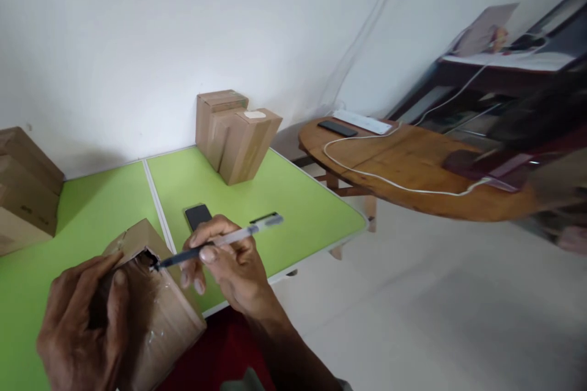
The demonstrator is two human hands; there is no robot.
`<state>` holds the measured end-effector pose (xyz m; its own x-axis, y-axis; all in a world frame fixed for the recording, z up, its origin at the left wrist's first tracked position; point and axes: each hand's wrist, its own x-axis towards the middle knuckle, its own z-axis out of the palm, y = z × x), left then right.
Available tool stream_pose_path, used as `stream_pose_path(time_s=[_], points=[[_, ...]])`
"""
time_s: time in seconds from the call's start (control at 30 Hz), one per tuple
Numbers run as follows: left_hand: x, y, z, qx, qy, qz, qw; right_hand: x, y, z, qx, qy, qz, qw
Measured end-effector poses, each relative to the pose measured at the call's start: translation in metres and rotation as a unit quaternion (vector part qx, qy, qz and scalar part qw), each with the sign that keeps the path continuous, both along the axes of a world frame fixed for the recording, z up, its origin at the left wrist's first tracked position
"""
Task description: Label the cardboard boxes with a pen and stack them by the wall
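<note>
A taped cardboard box (160, 324) sits tilted at the near edge of the green table, with a torn dark hole at its upper corner. My left hand (85, 317) grips the box from the left, fingers curled over its top. Between the thumb and fingers of my right hand (229, 263) is a pen (238, 234), clear at one end and dark at the other. Its dark tip points at the torn hole and appears to touch the edge there. Behind my right hand lies a dark phone (198, 216) on the table.
Several cardboard boxes stand on the green table (293, 195), some by the wall (239, 140) and others at the far left (27, 189). To the right, a wooden table (394, 165) holds a dark phone (337, 128), a white power strip (362, 121) and a white cable.
</note>
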<state>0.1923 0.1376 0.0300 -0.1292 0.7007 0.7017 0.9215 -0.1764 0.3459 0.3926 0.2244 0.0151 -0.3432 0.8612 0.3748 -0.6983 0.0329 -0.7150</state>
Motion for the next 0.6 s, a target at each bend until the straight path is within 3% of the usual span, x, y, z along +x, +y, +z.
stream_pose_path(time_s=[0.13,0.27,0.4,0.6], points=[[-0.0031,-0.0015,-0.0005,-0.023,0.011,-0.032,0.999,-0.0045,-0.0032,-0.0055,0.078,-0.098,-0.127,0.984],[-0.0011,-0.0007,0.0006,-0.023,0.002,-0.040,0.999,-0.0073,-0.0025,-0.0078,0.175,-0.160,-0.176,0.956],[0.0001,0.0004,0.0010,-0.019,0.004,-0.044,0.999,-0.0093,-0.0013,-0.0111,0.216,-0.186,-0.187,0.940],[-0.0065,0.0014,-0.0031,-0.019,0.025,-0.041,0.999,-0.0039,-0.0044,-0.0048,0.208,-0.228,-0.148,0.939]])
